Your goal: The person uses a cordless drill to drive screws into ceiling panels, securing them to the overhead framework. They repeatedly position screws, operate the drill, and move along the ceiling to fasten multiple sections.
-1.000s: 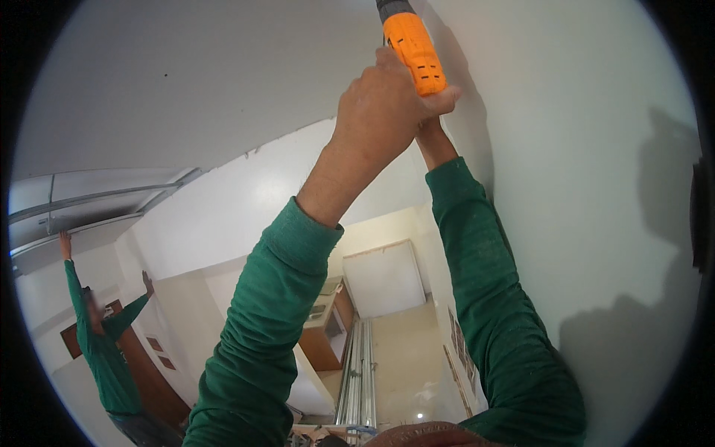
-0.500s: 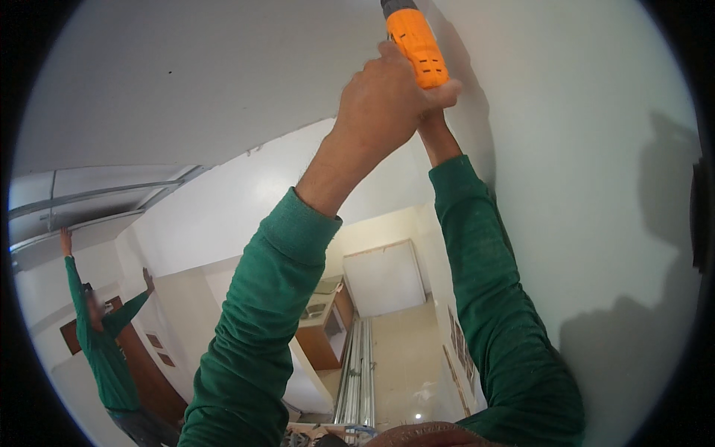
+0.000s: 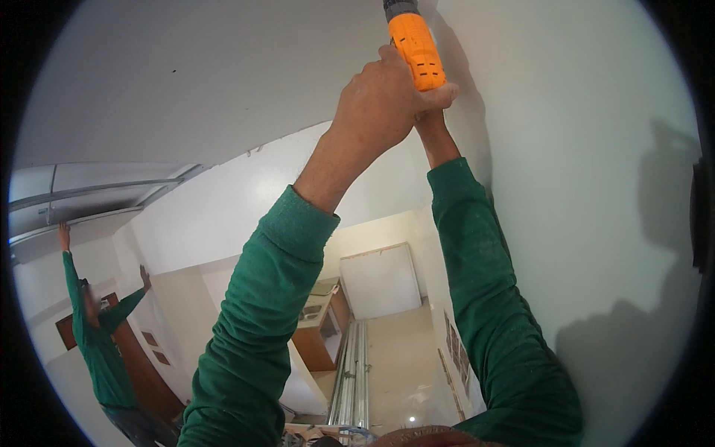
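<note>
Overhead, an orange cordless drill (image 3: 418,48) points up toward the corner of ceiling and wall, its dark chuck cut by the top edge. My left hand (image 3: 380,100) is closed round its near side, thumb lying across the drill's rear end. Behind it my right hand (image 3: 428,118) reaches up to the same place; only the wrist and a little of the hand show, and its fingers are hidden. The bit and whatever it touches are out of view. The grey ceiling panel (image 3: 223,67) spreads to the left of the drill.
A pale wall (image 3: 581,186) runs close on my right. At far left a person (image 3: 108,350) in green raises both arms by exposed metal ceiling framing (image 3: 97,195). Below are a wooden sink cabinet (image 3: 320,335), long metal profiles (image 3: 350,376) on the floor and a leaning white board (image 3: 381,281).
The drill and my hands sit very slightly lower in view. My grip looks the same, and the other person keeps the same pose.
</note>
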